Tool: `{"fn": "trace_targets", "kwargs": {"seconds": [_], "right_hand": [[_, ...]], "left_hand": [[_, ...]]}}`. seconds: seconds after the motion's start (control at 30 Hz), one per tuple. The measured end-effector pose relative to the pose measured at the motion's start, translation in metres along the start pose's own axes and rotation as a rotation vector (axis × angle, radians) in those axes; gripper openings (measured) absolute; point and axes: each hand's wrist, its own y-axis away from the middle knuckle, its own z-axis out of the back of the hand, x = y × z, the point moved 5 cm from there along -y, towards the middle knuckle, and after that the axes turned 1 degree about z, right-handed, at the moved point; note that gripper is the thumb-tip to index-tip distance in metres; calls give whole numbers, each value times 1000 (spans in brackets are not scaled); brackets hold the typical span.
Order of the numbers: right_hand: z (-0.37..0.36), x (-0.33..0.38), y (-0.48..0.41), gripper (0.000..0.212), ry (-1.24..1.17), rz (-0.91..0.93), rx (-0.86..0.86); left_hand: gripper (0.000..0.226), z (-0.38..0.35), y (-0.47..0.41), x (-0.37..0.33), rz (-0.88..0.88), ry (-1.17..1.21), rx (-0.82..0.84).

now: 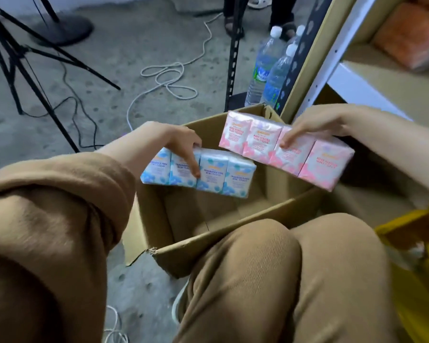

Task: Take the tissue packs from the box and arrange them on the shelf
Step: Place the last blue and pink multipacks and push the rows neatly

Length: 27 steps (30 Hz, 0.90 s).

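My left hand [183, 144] grips a blue pack of mini tissues [223, 177] from above, fingers over its front face. A pink pack of mini tissues [315, 162] is held the same way by my right hand [310, 127]. Both packs hang above the open cardboard box [233, 241], which stands on the floor in front of my knees; the part of its inside that shows is bare. The shelf [372, 78] rises at the right, its cardboard-lined boards level with my right arm.
An orange pack [411, 38] lies on an upper shelf board. Three water bottles [270, 68] stand behind the box by a black upright. A tripod [22, 63], cables and a white cord [169, 80] lie on the concrete floor. Someone's feet show at the top. A yellow object [416, 268] sits at my right.
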Motion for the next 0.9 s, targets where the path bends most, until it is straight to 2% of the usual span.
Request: {"fn": "trace_targets", "kwargs": {"seconds": [0.1,0.23,0.37,0.43,0.53,0.67,0.9], "right_hand": [[24,-3,41,38,-28,33,-115],[53,-17,98,35,-112,48,-174],[82,-33,150,57,-144,126,-277],[96,-48,169,58,-147,109,-344],[117,-88,197,38,-226,16,-433],[135,-144,250,56,-340,-73,-580],[122,-220,320,56,-477,-183,-710]], "left_hand": [[58,30,26,-7,-27,3,-67],[55,73,57,-26,-77,-31,-169],[57,112,77,-63,-149,-55,-263],[55,129,81,-85,-200,-72,-292],[62,154,86,-127,-277,-129,-349],[64,185,92,-186,-382,-170,-420],[77,207,77,-287,-539,-242,-482]]}}
